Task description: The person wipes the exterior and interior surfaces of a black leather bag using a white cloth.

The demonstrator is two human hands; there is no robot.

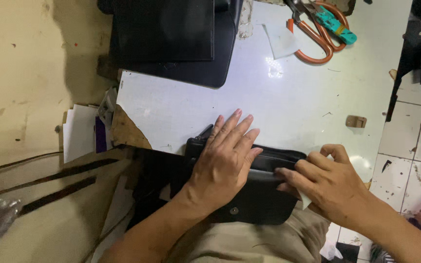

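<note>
A black leather pouch (261, 195) with a snap button lies at the near edge of the white table (288, 102), partly over my lap. My left hand (225, 158) lies flat on top of it, fingers spread and pressing down. My right hand (330, 182) grips the pouch's right end, fingers curled over its upper edge, with a small white scrap (306, 200) tucked under the palm.
Orange-handled scissors (320, 31) with a teal tool lie at the table's far edge beside a white paper scrap (281, 40). A stack of black leather pieces (176, 39) sits far left. A small brown tag (355, 121) lies right. Tiled floor (410, 146) is at right.
</note>
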